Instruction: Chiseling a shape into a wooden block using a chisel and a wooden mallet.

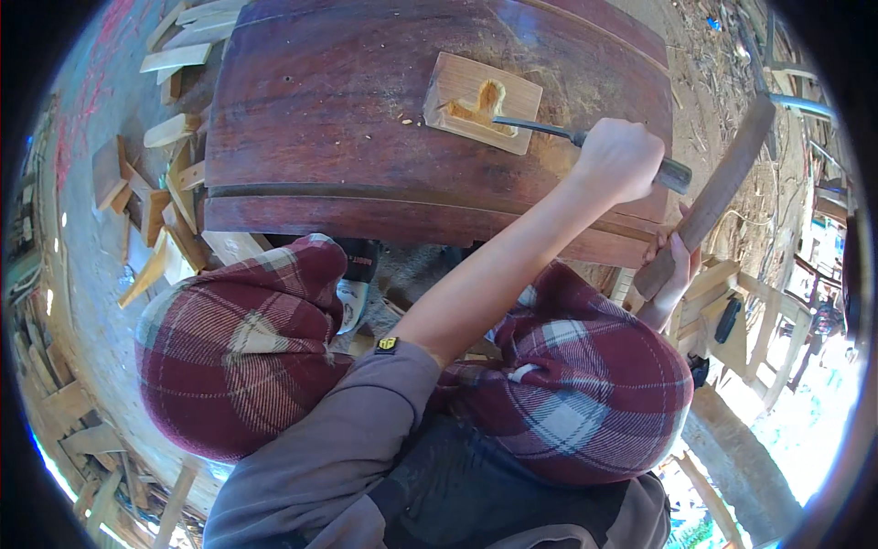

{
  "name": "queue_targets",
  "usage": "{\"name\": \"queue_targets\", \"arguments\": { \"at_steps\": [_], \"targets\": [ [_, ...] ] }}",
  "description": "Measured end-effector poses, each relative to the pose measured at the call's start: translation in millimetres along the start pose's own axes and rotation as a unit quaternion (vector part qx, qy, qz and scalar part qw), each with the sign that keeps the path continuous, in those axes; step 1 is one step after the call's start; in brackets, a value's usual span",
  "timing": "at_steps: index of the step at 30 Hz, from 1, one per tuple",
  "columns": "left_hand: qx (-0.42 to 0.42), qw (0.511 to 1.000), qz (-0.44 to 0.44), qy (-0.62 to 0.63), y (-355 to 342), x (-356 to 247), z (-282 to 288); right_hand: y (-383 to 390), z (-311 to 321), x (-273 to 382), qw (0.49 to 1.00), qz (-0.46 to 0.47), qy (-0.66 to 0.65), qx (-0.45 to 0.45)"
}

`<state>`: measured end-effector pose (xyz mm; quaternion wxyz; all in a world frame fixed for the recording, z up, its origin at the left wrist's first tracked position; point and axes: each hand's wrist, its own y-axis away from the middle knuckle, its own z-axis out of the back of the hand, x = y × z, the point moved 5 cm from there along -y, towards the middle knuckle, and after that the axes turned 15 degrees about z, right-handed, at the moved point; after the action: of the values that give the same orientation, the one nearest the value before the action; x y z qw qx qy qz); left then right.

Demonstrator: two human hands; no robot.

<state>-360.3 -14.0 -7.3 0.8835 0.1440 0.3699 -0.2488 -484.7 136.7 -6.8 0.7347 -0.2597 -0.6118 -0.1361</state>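
Observation:
My left arm reaches across to the right over my lap. My left hand is closed round the handle of a chisel, whose end sticks out past the fist. The chisel slants left, and its tip meets the carved hollow in a pale wooden block. That hollow is branched, with rough yellowish walls. Lower right, my right hand grips a long wooden club, which tilts up and away to the right of the chisel handle. Part of the right hand is hidden behind the club.
The block lies on a dark reddish wooden work surface with a few chips on it. Offcuts are heaped on the ground at left. A plaid cloth covers my knees close to the bench. Wooden frames stand at right.

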Motion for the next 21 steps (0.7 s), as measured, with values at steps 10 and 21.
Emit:
{"name": "queue_targets", "arguments": {
  "at_steps": [10,21],
  "targets": [
    [-0.176,0.976,-0.033,0.123,-2.2,-2.8,-7.8,-1.1,5.0,4.1,0.999,0.008,-0.032,-0.030],
    [-0.241,0.958,-0.045,0.148,-1.8,5.4,-12.7,-0.5,15.7,10.0,0.999,0.040,-0.036,-0.009]
  ]
}}
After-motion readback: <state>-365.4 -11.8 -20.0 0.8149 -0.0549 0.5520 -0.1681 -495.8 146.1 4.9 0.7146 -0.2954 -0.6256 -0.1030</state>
